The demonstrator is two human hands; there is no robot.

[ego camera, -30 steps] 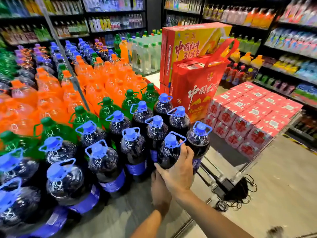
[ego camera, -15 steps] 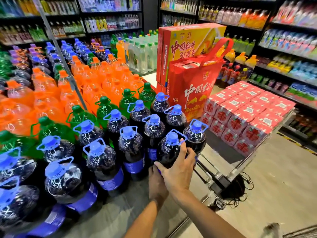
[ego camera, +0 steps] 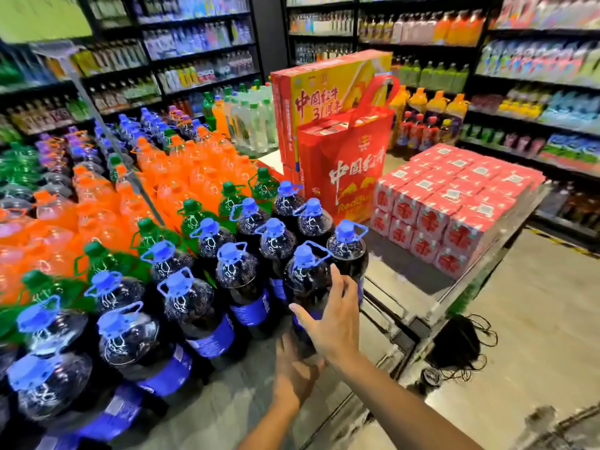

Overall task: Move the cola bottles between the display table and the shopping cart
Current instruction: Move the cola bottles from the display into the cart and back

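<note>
Several dark cola bottles (ego camera: 246,280) with blue caps and blue labels stand in rows on the grey display table (ego camera: 207,414). Both my hands are on the nearest cola bottle (ego camera: 305,280), which stands upright at the table's front right corner. My right hand (ego camera: 331,323) holds its label area, thumb spread to the left and fingers reaching up its right side. My left hand (ego camera: 293,365) cups the bottle low down near its base, its fingertips partly hidden. Another cola bottle (ego camera: 347,248) stands just behind it to the right.
Orange bottles (ego camera: 181,190) and green bottles (ego camera: 191,219) fill the table behind the cola. A red gift bag (ego camera: 344,177) and stacked red packs (ego camera: 454,216) sit to the right on a lower platform. Black cables (ego camera: 457,349) lie on the floor. Drink shelves line the back.
My right hand has slid down from the bottle's shoulder to its label, with the fingers straighter. The left hand has dropped a little lower at the base. The view has shifted slightly.
</note>
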